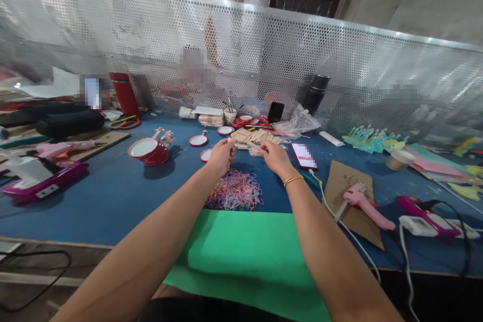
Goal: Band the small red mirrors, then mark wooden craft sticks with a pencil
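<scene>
My left hand (222,156) is closed above a pile of colourful rubber bands (237,191); a thin pale piece shows at its fingers, too small to name. To its right, my right hand (277,158) has thumb and fingertips pinched together beside a small pale bundle (255,151). Whatever the right fingers hold is hidden. Just beyond both hands lies a heap of flat wooden sticks (260,136). Round red-rimmed pieces with white faces, such as this one (198,140), lie left of the sticks. A green sheet (245,241) covers the near edge and my lap.
Stacked red-rimmed pieces (145,151) stand at left, near a purple power strip (49,181). At right are a lit phone (304,156) with a cable, a pink glue gun (368,206) on cardboard (339,183), and another power strip (433,219). A perforated metal screen (241,55) rises behind.
</scene>
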Demonstrator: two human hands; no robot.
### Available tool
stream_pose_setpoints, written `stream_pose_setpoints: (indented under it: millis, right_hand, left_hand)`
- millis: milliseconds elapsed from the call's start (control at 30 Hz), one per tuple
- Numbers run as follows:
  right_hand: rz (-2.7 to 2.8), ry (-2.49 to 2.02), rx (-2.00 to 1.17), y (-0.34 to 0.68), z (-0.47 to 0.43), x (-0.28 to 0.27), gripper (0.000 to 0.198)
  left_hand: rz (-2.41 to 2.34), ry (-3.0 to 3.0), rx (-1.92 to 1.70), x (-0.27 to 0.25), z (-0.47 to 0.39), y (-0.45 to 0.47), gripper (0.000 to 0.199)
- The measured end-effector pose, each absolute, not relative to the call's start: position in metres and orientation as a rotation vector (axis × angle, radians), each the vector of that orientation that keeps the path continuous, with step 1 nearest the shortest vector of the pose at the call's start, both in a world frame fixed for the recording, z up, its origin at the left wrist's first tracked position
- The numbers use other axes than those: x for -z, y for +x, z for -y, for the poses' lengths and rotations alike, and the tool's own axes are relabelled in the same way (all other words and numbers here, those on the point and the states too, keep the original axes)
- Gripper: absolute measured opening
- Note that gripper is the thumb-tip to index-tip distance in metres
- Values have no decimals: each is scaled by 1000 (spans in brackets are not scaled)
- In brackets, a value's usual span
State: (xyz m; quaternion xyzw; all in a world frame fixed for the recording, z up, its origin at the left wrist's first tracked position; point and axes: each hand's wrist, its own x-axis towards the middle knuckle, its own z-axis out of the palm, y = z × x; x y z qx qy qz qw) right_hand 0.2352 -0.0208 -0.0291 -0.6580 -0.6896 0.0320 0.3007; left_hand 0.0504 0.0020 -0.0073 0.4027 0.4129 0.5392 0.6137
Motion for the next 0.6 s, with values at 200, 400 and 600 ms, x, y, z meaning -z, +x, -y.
stream_pose_setpoints:
  millis: [200, 400, 600]
  right_hand:
    - [1665, -1370, -567, 237, 14, 31, 14]
    - [1607, -1216, -736, 236, 19, 25, 16]
    - [1261, -1065, -986, 237, 30, 10, 32]
  left_hand:
    - [-888, 1023, -1209, 11, -1, 52, 24]
    - [-848, 1161, -1145, 13, 1, 52, 30]
    - [-846, 1305, -1115, 16, 0, 53, 30]
